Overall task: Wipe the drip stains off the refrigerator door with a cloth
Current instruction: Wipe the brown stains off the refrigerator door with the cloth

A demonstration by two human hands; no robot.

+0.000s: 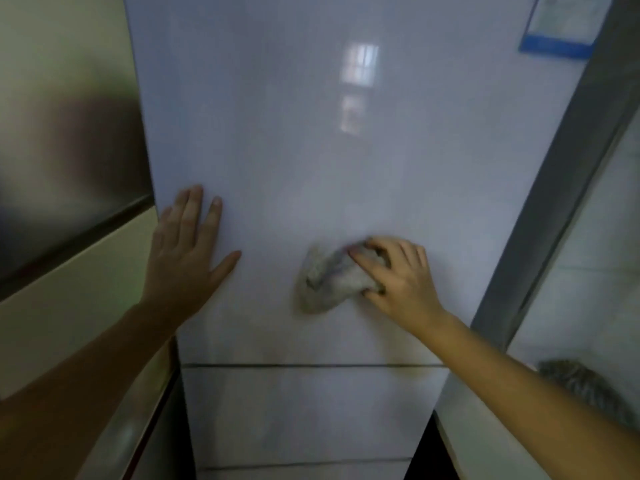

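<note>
The pale glossy refrigerator door fills the middle of the view. A crumpled grey cloth lies against its lower part. My right hand grips the cloth's right side with curled fingers and presses it on the door. My left hand lies flat on the door near its left edge, fingers straight and spread. No drip stains stand out on the blurred surface; a window reflection shines higher up.
A blue-edged label sticks to the door's top right. A seam splits the upper door from a lower drawer front. Cream and dark cabinet panels stand left. A grey frame and tiled wall stand right, with a grey fuzzy object there.
</note>
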